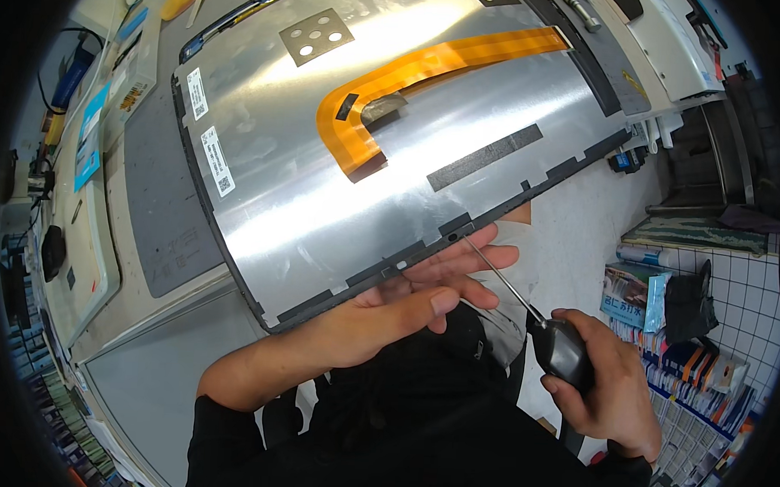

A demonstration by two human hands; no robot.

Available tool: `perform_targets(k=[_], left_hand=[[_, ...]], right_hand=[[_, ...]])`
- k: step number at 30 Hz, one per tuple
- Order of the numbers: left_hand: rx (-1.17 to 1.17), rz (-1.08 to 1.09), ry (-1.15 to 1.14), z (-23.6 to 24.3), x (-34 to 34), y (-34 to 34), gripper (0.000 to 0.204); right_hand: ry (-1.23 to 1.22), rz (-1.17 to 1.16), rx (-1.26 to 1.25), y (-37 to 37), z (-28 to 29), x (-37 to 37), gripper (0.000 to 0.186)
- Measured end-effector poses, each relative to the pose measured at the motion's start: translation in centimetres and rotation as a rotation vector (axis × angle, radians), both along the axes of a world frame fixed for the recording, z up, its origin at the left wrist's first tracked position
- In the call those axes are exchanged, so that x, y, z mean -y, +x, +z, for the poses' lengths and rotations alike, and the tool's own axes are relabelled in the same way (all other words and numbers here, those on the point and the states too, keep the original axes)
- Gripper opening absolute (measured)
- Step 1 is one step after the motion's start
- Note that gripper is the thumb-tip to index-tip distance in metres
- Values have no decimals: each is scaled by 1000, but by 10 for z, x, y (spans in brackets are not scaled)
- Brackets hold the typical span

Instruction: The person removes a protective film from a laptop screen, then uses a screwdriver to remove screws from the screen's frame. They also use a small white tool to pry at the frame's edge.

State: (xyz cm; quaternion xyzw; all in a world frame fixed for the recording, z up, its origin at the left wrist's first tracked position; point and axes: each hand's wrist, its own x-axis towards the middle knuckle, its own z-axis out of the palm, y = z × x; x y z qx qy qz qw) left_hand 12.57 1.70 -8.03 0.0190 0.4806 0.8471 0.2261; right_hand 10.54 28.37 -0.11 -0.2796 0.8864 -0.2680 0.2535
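Observation:
A large silver metal-backed display panel (296, 214) with a dark frame lies tilted across the bench, its near edge overhanging toward me. An orange flat ribbon cable (431, 65) curves over its back. My left hand (405, 308) is palm up at the near edge, fingers stretched out and partly beneath the frame; whether it bears any weight I cannot tell. In my right hand (604, 380) is a tool with a rounded black handle (562, 352) and a thin metal shaft. The shaft's tip meets or nearly meets the frame's edge beside my left fingers.
Under the panel's left side lies a grey mat (164, 193) on the bench. A white tray-like piece (80, 250) and a blue-and-white box (125, 84) are farther left. On the right stand a dark chair (728, 161) and a white wire rack (749, 299) with packages.

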Motion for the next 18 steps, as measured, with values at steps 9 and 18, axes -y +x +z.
perform_targets(k=[9, 18], left_hand=[[-24, 1, 7, -2, 0, 0, 63], [-43, -19, 16, -4, 1, 1, 62]], right_hand=[[34, -1, -14, 2, 6, 1, 60], [80, -49, -7, 3, 14, 5, 59]])
